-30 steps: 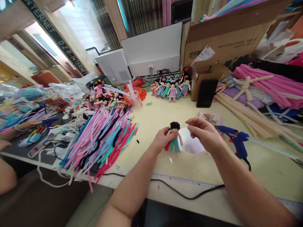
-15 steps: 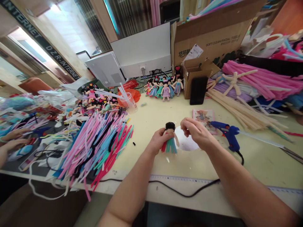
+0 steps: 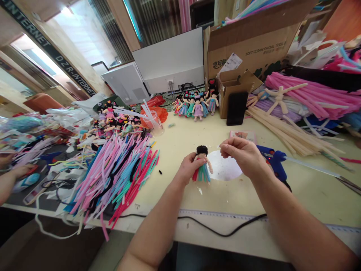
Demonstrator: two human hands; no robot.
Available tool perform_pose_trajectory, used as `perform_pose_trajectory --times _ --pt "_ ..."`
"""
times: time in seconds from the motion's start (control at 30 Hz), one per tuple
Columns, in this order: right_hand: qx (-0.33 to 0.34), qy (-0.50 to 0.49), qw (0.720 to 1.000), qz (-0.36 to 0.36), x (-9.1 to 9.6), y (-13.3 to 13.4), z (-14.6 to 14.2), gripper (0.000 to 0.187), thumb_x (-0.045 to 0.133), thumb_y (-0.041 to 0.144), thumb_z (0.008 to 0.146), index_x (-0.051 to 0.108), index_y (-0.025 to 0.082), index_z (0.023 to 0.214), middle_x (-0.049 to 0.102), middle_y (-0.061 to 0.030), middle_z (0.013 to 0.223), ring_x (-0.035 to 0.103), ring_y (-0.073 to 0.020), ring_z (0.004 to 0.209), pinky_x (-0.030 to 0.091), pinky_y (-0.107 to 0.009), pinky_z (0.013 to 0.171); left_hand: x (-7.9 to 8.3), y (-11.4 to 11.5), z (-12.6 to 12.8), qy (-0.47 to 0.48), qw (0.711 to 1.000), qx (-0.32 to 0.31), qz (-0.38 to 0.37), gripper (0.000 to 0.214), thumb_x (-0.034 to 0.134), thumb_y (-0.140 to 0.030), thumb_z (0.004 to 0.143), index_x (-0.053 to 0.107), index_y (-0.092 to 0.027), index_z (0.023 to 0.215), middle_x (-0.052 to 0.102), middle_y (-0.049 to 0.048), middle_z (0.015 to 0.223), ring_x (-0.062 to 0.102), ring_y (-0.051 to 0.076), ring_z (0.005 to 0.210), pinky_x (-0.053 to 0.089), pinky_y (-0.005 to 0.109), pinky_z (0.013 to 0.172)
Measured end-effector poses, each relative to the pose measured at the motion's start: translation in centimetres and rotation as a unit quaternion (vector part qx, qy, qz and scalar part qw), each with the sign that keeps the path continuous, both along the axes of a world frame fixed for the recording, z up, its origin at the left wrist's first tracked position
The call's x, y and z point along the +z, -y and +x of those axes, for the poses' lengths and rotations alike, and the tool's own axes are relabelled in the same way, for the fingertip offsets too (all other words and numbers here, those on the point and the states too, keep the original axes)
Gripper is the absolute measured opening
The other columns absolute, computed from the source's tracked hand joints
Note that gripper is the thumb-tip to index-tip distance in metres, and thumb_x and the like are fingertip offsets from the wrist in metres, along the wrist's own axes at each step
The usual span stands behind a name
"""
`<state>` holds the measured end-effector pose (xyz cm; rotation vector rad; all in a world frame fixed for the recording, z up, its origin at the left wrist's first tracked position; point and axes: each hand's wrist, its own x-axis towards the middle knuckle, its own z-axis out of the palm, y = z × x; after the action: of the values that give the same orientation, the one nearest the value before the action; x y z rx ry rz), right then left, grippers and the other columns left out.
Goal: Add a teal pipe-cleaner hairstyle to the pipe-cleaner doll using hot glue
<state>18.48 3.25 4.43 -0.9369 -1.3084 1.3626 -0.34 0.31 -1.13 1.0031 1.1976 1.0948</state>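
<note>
A small doll (image 3: 202,171) with black hair and a skirt of red, teal and blue strips is pinched in my left hand (image 3: 189,167). It is held upright just over the table. To its right, my right hand (image 3: 239,152) is raised with thumb and fingertips pressed together; whatever they may hold is too small to make out. Below that hand lies a pale round disc (image 3: 224,167) on the tabletop. A blue glue gun (image 3: 275,162) rests beyond my right wrist, partly covered by it.
Left of me lies a heap of coloured pipe cleaners (image 3: 113,177). Finished dolls (image 3: 194,103) stand at the back, near a cardboard box (image 3: 248,49) and a black phone (image 3: 236,108). A black cord (image 3: 222,234) runs along the front edge. A co-worker's hand (image 3: 19,173) is at far left.
My right hand has moved right and slightly away from the doll, fingertips still together, and now covers part of the glue gun. My left hand keeps the doll nearly in place.
</note>
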Motion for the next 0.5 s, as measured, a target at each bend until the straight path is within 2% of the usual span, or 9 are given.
perform_pose_trajectory --times 0.13,0.3,0.4,0.5 --pt "0.005 0.063 0.998 -0.001 -0.5 0.8 -0.2 0.03 0.071 0.045 0.069 0.059 0.019 0.061 0.057 0.0004 0.054 0.048 -0.0108 0.052 0.04 -0.026 0.051 0.2 0.1 0.0 -0.021 1.0 0.004 0.02 0.03 0.071 -0.038 0.066 0.06 -0.016 0.084 0.055 -0.0026 0.07 0.05 0.011 0.065 0.039 0.024 0.063" --pt "0.026 0.091 0.995 -0.019 -2.4 1.2 -0.2 0.044 0.057 0.059 0.079 0.058 0.018 0.061 0.054 -0.0007 0.054 0.048 -0.0106 0.051 0.04 -0.026 0.05 0.3 0.3 -0.1 -0.056 0.997 0.005 0.052 0.028 0.068 -0.039 0.069 0.06 -0.016 0.084 0.056 -0.0022 0.071 0.049 0.012 0.066 0.039 0.024 0.064" --pt "0.036 0.089 0.995 -0.035 -3.4 1.1 -0.8 0.037 0.061 0.055 0.077 0.055 0.019 0.071 0.052 0.003 0.055 0.046 -0.0096 0.05 0.038 -0.024 0.048 0.6 0.5 0.1 -0.093 0.993 0.006 0.072 0.026 0.067 -0.038 0.071 0.06 -0.017 0.084 0.055 -0.0023 0.071 0.049 0.012 0.066 0.038 0.024 0.063" --pt "0.027 0.114 0.993 -0.03 -4.1 1.1 -1.6 0.033 0.068 0.05 0.072 0.056 0.02 0.082 0.044 0.0075 0.052 0.04 -0.0087 0.047 0.03 -0.022 0.044 1.1 0.8 0.4 -0.135 0.986 0.006 0.093 0.024 0.066 -0.037 0.072 0.06 -0.017 0.082 0.053 -0.0029 0.07 0.047 0.011 0.065 0.037 0.023 0.062"
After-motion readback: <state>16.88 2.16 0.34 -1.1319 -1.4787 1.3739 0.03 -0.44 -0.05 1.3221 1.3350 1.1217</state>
